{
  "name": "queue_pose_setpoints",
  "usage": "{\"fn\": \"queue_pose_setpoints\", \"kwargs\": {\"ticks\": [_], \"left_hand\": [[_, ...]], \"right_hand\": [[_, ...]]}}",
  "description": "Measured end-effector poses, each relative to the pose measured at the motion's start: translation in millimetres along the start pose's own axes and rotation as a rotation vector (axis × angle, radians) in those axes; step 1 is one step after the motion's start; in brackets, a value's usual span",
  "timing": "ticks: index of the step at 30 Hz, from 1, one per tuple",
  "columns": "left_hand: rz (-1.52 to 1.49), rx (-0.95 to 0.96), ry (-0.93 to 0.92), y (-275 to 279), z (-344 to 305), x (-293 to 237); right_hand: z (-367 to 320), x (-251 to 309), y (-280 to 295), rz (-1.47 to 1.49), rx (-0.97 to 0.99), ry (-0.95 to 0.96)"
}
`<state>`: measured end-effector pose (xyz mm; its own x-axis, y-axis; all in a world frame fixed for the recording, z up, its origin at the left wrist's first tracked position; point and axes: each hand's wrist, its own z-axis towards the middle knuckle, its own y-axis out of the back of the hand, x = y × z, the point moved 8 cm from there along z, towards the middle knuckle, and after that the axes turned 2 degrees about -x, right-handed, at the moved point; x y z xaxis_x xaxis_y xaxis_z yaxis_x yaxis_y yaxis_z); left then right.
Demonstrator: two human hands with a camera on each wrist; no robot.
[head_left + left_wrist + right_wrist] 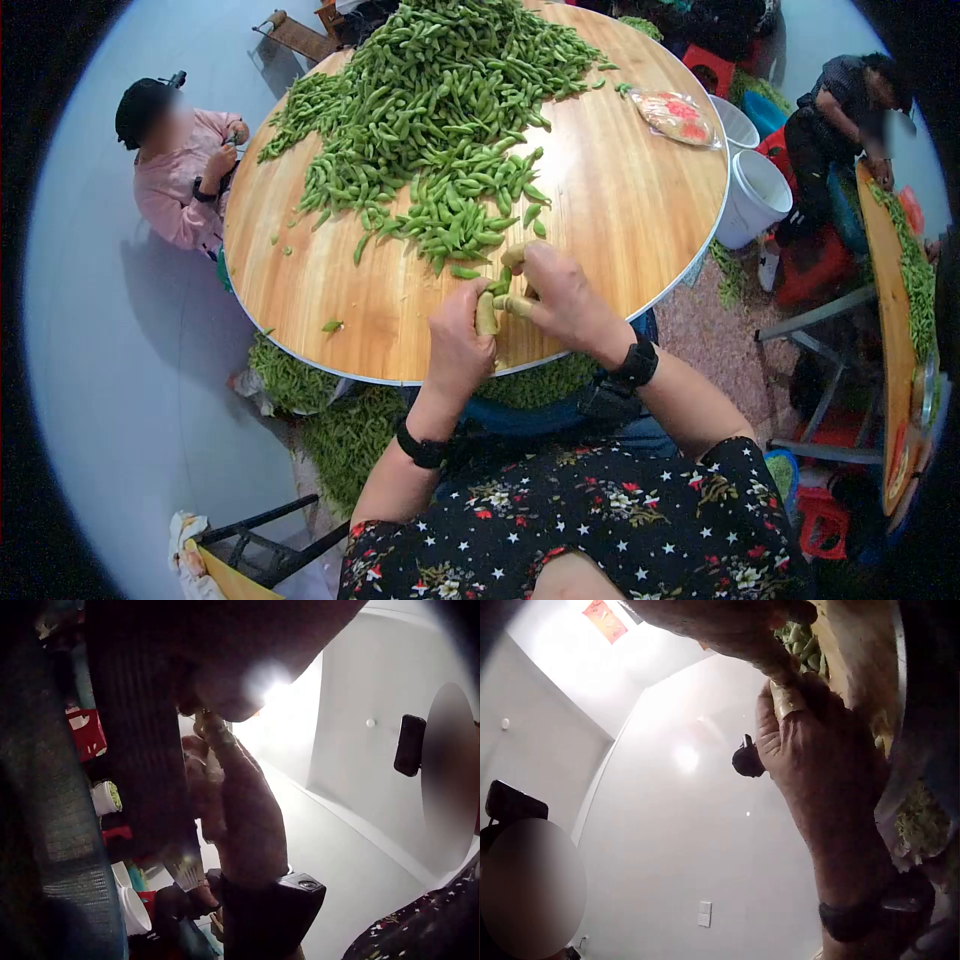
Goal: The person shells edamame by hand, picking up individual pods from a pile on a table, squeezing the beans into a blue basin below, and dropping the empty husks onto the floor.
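Just over the near edge of the round table, my two hands meet at a green soybean pod (499, 285). My left hand (462, 335) pinches it, its thumb wrapped in a yellowish cover. From the other side my right hand (565, 295) grips the pod with covered thumb and forefinger. In the right wrist view the left hand (799, 735) hides most of the pod. The left wrist view is dark, with the right hand (244, 795) reaching to the left one. Beyond the hands a large heap of soybean pods (440, 100) covers the far tabletop.
The wooden table (620, 200) bears a plastic packet (677, 117) at its right. White buckets (758, 195) stand beside it. More green pods or stalks (350, 440) lie below the near edge. One person (185, 175) sits at the left, another (835, 120) at the right.
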<state>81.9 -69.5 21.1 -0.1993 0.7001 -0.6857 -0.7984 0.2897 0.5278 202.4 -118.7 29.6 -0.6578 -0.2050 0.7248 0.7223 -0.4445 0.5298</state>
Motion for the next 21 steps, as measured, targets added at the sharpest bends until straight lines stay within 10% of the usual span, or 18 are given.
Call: {"fn": "queue_pose_setpoints", "kwargs": {"ticks": [21], "left_hand": [[0.120, -0.024, -0.086, 3.6, -5.1, -11.5]], "right_hand": [[-13.2, 12.1, 2.9, 0.031, 0.115, 0.025]]}}
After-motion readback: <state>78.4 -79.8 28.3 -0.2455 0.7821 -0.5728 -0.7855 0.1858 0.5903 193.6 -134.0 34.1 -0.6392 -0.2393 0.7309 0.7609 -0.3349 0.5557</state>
